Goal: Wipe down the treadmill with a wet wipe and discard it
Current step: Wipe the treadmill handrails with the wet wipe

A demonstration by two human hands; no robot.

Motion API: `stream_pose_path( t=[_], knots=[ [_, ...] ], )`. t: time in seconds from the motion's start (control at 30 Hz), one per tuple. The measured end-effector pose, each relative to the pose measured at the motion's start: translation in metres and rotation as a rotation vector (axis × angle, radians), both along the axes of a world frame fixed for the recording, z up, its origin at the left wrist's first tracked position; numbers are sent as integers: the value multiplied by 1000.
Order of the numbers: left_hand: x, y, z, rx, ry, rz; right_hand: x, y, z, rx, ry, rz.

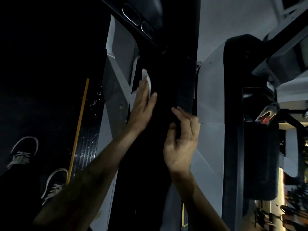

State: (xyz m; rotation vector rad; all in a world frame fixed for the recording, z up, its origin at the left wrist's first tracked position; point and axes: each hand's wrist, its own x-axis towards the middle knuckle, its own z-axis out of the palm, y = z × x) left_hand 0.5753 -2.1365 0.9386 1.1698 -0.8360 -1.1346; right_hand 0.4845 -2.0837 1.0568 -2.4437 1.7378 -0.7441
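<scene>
The scene is dark. My left hand [143, 104] lies flat with straight fingers on a white wet wipe [147, 79], pressing it against the black and grey side of the treadmill [116, 90]. Only the top and right edge of the wipe show past my fingers. My right hand [182, 142] is at the middle, its fingers and thumb curled round a black upright handrail [185, 94] of the treadmill.
My two feet in dark shoes with white laces [55, 185] stand on the black belt at lower left beside a yellow stripe [80, 124]. A grey console part with a red safety clip [265, 120] sits at right. Silver-rimmed cup holders [138, 20] are at the top.
</scene>
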Motion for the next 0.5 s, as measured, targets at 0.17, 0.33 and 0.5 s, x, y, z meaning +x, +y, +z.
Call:
stream_pose_path(
  t=[0.17,0.33,0.5],
  knots=[
    [-22,18,22,-235,-180,-5,0,0,1,10,-68,-9],
    [10,-50,38,-228,-195,-31,1,2,2,1,-68,-14],
    [11,-52,32,-211,-162,85,0,2,2,15,-64,-16]
  ],
)
